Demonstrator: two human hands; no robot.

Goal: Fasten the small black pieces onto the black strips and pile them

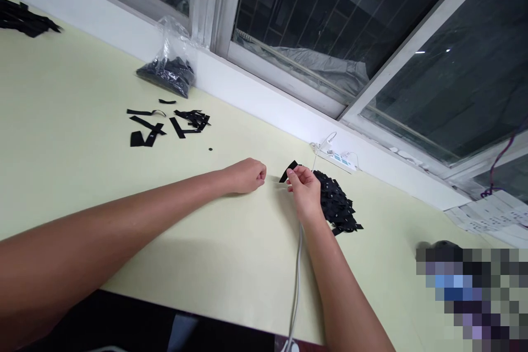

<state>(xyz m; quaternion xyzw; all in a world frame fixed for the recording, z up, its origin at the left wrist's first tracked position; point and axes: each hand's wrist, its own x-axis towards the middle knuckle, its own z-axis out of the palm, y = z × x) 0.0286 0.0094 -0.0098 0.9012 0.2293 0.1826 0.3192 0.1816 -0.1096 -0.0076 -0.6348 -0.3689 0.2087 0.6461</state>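
My right hand point(306, 192) pinches a black fabric strip point(287, 171) between thumb and fingertips, just above the table. Beside and partly behind that hand lies a heap of black strips point(339, 204). My left hand point(248, 176) rests on the table to the left, its fingers curled closed. Whatever those fingers may hold is hidden. Farther left, several loose black strips point(145, 140) lie scattered near a small pile of black pieces point(197, 120). A tiny dark round piece point(210, 149) sits alone between them and my left hand.
A clear plastic bag point(167, 69) with black pieces stands by the wall. More black strips point(25, 17) lie at the far left. A white power strip point(336, 158) is against the wall, and a grey cable point(297, 280) crosses the pale table point(231, 264). White boxes point(493, 212) are at right.
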